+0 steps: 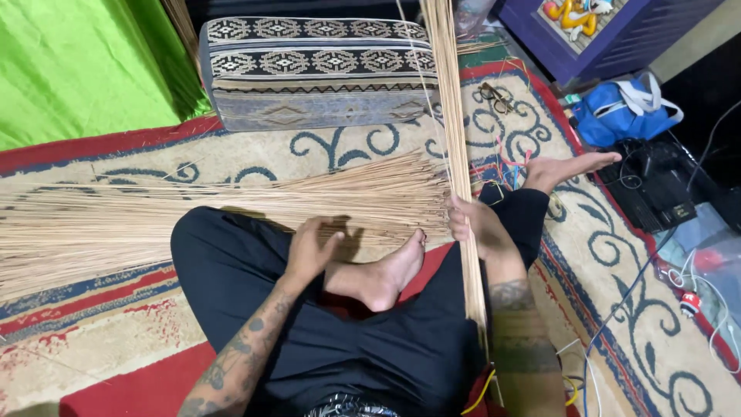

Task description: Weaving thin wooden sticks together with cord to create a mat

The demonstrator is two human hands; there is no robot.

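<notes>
I sit cross-legged in black trousers on a patterned carpet (116,324). A wide sheaf of thin pale sticks (193,212) lies across my lap, fanning out to the left. My left hand (310,249) rests on the near edge of this sheaf by my knee, fingers curled on the sticks. My right hand (471,224) grips a second, narrow bundle of long sticks (454,116) that runs from beside my right thigh up past the cushion. My bare foot (394,274) lies between the two hands.
A patterned rectangular cushion (316,73) stands behind the sticks. Green cloth (77,62) covers the back left. On the right lie a blue bag (621,112), black devices (656,189), several cables (617,301) and eyeglasses (498,96).
</notes>
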